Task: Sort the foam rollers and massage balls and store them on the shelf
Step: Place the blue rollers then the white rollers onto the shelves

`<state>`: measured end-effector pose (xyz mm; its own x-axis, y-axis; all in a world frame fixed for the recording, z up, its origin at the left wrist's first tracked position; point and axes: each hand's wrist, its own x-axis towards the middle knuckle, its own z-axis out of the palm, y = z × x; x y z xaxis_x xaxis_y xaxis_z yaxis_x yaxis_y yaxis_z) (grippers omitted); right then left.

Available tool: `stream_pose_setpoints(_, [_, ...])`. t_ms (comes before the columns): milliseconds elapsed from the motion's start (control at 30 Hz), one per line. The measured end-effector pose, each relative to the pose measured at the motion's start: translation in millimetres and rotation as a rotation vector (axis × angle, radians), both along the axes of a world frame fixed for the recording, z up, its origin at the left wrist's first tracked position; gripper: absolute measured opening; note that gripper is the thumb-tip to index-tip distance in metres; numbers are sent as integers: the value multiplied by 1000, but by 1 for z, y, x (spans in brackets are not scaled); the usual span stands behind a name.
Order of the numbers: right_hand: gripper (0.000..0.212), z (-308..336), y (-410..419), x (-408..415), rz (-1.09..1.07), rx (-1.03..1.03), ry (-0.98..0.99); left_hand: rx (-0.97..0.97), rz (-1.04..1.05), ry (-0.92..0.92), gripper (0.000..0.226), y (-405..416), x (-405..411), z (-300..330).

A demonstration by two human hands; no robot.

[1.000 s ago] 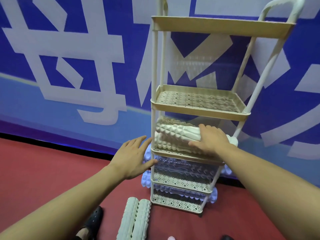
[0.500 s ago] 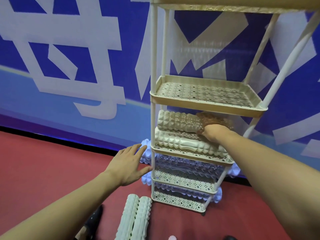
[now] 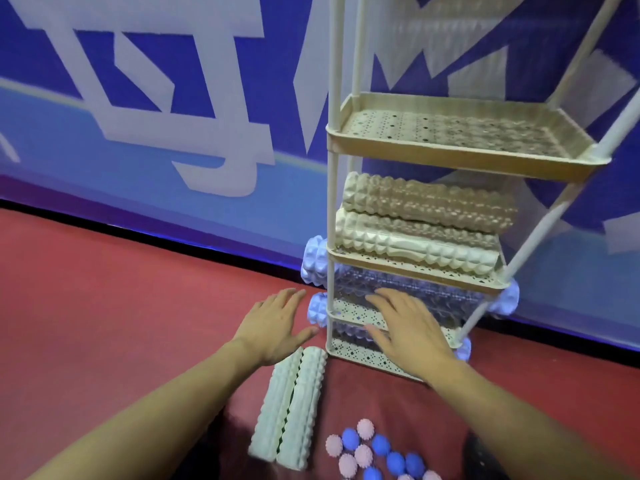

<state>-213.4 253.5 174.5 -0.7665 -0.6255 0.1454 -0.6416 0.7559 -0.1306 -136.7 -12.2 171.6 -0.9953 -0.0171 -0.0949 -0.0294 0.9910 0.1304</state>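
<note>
Both hands are empty, fingers spread and loosely straight, palms down. The left hand [image 3: 275, 327] hovers above the red floor [image 3: 104, 323], just over the far ends of two pale green foam rollers [image 3: 289, 408] that lie side by side, touching, pointing toward the shelf. The right hand [image 3: 408, 329] is held in front of the lowest tiers of the cream shelf [image 3: 464, 157], which stands against a blue and white wall banner [image 3: 173, 98]; whether its fingertips touch the shelf cannot be told. On the middle tier two cream foam rollers [image 3: 422, 223] are stacked lengthwise. Below them, lavender rollers [image 3: 315, 261] fill the two lower tiers, their ends sticking out past the posts. The perforated tray above the cream pair is bare. At the bottom edge of the view, a cluster of spiky pink and blue massage balls [image 3: 374, 452] sits on the floor near the green rollers. The rollers look light and firm, with ridged surfaces that should give good grip; each would best be taken around its middle, or the pair held by their ends between two palms. The balls look small and light and likely to roll, so scooping several at once seems sensible.
</note>
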Motion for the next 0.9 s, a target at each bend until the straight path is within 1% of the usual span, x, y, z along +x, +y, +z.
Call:
stream_pose_setpoints(100, [62,-57,-16,28,14,124,-173,35,83,-130,82,-12,17,-47])
stream_pose_setpoints(167, [62,-90,-28,40,8,195,-294,67,137,-223,82,-22,25,-83])
stream_pose_setpoints(300, [64,-152,-52,56,-47,272,-487,205,311,-435,80,-36,34,-157])
stream_pose_setpoints(400, [62,-191,-70,58,-29,315,-565,328,454,-555,81,-39,37,-210])
stream_pose_setpoints(467, [60,-215,-80,55,-22,332,-596,404,537,-613,75,-41,37,-242])
stream_pose_setpoints(533, [59,-236,-88,53,-31,344,-635,478,619,-648,66,-42,35,-271])
stream_pose_setpoints(667, [58,-271,-101,51,-54,355,-695,579,802,-582,60,-45,30,-319])
stream_pose_setpoints(733, [61,-286,-103,51,-76,344,-718,625,811,-629,58,-48,28,-338])
stream_pose_setpoints(767, [63,-292,-104,51,-87,340,-724,656,815,-665,59,-51,27,-345])
stream_pose_setpoints(833, [65,-300,-103,55,-104,337,-731,721,864,-690,69,-55,27,-354])
stream_pose_setpoints(900, [66,-300,-101,59,-108,330,-726,725,874,-693,80,-58,28,-357])
